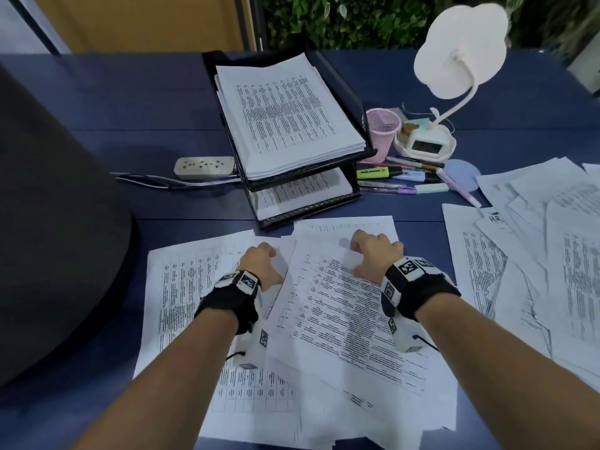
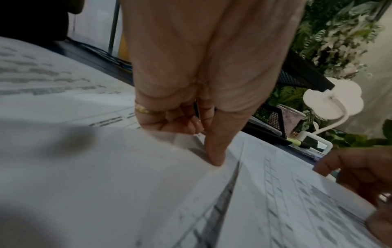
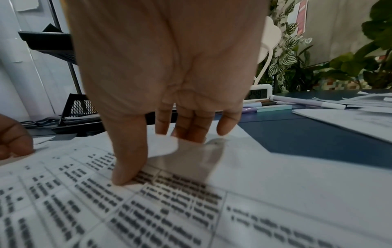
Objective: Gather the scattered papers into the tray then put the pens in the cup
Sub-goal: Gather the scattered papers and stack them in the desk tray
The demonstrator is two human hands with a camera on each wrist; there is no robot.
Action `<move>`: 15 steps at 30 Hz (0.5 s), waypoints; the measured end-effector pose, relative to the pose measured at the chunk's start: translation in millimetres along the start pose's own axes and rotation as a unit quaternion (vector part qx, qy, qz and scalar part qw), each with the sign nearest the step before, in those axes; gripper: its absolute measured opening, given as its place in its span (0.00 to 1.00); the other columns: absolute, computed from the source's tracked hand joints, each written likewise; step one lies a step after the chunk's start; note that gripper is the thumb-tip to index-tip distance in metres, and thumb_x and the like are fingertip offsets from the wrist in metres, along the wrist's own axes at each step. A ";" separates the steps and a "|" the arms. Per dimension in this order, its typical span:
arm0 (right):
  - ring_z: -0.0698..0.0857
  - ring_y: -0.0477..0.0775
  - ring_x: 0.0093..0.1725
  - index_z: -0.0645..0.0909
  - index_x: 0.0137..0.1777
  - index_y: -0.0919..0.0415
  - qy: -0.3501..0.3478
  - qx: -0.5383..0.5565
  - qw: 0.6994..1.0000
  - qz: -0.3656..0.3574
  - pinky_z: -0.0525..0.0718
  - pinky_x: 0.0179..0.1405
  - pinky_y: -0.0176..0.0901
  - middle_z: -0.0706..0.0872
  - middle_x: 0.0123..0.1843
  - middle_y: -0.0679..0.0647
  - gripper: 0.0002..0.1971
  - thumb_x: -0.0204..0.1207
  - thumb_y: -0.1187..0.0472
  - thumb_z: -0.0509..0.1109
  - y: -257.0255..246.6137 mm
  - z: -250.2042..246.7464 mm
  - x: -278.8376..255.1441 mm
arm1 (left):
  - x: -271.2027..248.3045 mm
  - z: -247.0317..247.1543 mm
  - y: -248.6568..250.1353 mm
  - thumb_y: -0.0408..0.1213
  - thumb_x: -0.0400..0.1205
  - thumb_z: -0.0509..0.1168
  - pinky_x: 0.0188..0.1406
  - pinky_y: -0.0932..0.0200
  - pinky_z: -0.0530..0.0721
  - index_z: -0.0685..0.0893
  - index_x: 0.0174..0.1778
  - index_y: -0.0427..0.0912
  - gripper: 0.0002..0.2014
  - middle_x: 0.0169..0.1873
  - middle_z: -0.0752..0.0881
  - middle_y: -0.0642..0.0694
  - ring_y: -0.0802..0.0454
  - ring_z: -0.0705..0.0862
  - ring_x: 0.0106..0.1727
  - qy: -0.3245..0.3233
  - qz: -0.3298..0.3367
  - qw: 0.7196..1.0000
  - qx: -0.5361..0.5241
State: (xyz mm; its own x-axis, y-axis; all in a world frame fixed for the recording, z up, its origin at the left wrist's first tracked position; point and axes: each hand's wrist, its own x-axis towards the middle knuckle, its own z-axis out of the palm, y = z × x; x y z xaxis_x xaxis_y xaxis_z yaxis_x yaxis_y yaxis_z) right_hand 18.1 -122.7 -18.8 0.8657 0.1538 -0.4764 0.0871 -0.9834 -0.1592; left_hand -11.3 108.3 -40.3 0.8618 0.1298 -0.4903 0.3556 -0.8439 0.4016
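Currently left hand (image 1: 259, 264) and right hand (image 1: 376, 254) each pinch the top sheet (image 1: 341, 306) on the surface before the tray (image 1: 354, 92); uneven grip could crease it, strand sheets beneath.

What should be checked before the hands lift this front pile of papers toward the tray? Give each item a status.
1. Left hand on the front papers: ok, thumb presses the sheet, fingers curl at an edge.
2. Right hand on the same pile: ok, thumb down, fingers lifting a corner.
3. Pile squared up: not ok, sheets fanned at angles.
4. Tray top tier has room: cannot tell, stack already high.
5. Papers on the right gathered: not ok.
6. Pens in pink cup: not ok, lying on the table.
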 end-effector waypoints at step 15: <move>0.74 0.55 0.66 0.69 0.67 0.47 -0.025 0.058 0.998 0.012 0.75 0.65 0.58 0.74 0.66 0.50 0.32 0.65 0.50 0.79 5.2 -9.8 -4.5 | -5.1 -1.1 2.9 0.31 0.79 0.68 0.26 0.70 0.69 0.77 0.34 0.47 0.10 0.29 0.74 0.52 0.52 0.71 0.32 0.012 0.075 0.979 -0.190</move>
State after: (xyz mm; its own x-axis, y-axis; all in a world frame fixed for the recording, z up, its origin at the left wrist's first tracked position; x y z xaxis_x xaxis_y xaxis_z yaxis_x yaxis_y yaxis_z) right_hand 19.5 -129.5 -9.0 0.8405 0.1383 -0.5238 0.0066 -0.9694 -0.2453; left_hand -14.2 105.8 -35.8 0.9211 0.0354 -0.3877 0.3296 -0.6006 0.7284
